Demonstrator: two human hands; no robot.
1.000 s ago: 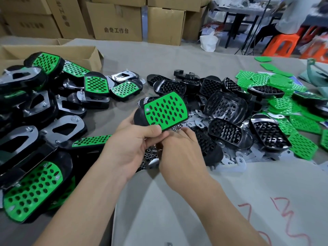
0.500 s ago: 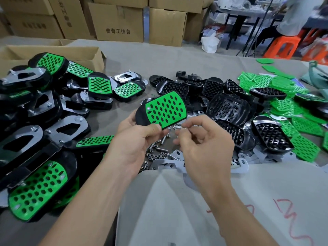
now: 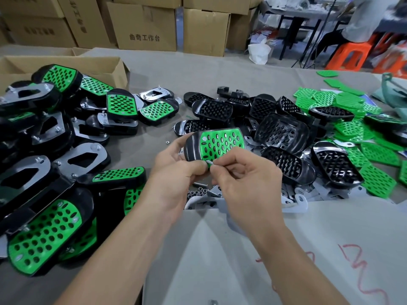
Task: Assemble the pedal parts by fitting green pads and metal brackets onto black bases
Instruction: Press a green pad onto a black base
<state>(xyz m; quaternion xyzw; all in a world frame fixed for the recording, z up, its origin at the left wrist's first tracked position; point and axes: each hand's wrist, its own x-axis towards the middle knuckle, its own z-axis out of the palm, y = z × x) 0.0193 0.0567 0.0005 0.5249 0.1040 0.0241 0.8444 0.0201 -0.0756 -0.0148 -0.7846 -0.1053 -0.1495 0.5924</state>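
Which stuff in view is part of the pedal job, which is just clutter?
In the job: black pedal base with green perforated pad, gripped by left hand; small silver screw, pinched by right hand; bare black bases; loose green pads; flat silver metal brackets; small steel nuts.
Lying about: brown cardboard boxes; orange plastic stool; white bag.
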